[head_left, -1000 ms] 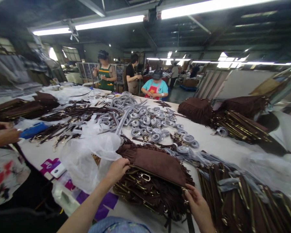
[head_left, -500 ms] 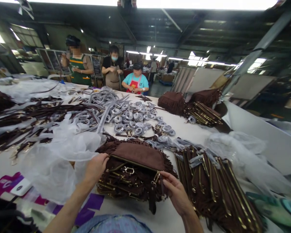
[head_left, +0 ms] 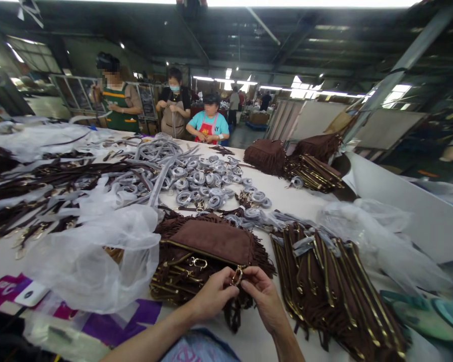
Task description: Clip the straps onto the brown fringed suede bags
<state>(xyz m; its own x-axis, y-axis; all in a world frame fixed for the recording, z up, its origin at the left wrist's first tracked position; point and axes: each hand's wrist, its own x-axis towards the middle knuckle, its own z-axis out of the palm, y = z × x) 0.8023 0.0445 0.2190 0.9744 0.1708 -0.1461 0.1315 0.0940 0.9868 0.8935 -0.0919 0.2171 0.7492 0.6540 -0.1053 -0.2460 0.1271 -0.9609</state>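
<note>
A stack of brown fringed bags [head_left: 211,239] lies in front of me, gold zippers toward me. At the near right corner of the top bag, both my hands meet at a gold metal clasp [head_left: 237,275]. My left hand [head_left: 217,291] pinches its left side with thumb and forefinger. On the right side, my right hand [head_left: 259,286] has its thumb and fingers closed on the same clasp. Below the clasp a dark brown strap end [head_left: 232,319] hangs over the stack's front. Another gold ring [head_left: 199,262] shows on the bag beneath.
More zippered brown bags [head_left: 335,291] lie fanned out at right. Coiled grey-wrapped straps [head_left: 207,181] spread across the white table. Crumpled clear plastic [head_left: 98,266] is at left, and brown bags [head_left: 266,156] sit farther back. Several people stand or sit beyond the table.
My left hand has left the top bag's left corner and moved right to the clasp. My right hand has shifted slightly left onto the clasp.
</note>
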